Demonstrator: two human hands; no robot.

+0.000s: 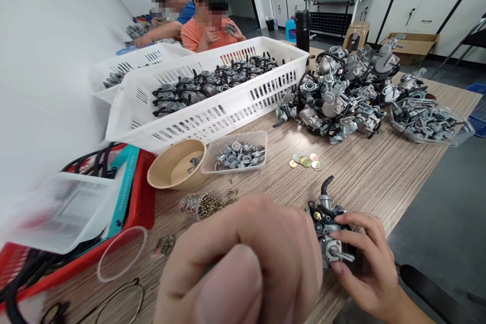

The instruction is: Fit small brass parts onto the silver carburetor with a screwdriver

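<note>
Close to the camera, my left hand (243, 263) looms large, its fingers curled and the thumb pressed against them. Whatever lies inside that grip, if anything, is hidden. My right hand (368, 263) has its fingers and thumb round a carburetor (328, 230) at the table's near right side. The carburetor has a short black hose pointing up and a metal stub facing me; my left hand covers part of its left side. Several round brass-coloured discs (306, 161) lie on the table beyond it.
A carburetor pile (334, 101) stands behind, beside a clear tray of metal parts (429, 121). Leftward are a white crate (212, 121), a beige bowl (176, 167), a plastic tub of fittings (241, 154), spilled brass screws (212, 205) and a red basket (146, 202). Two people sit across.
</note>
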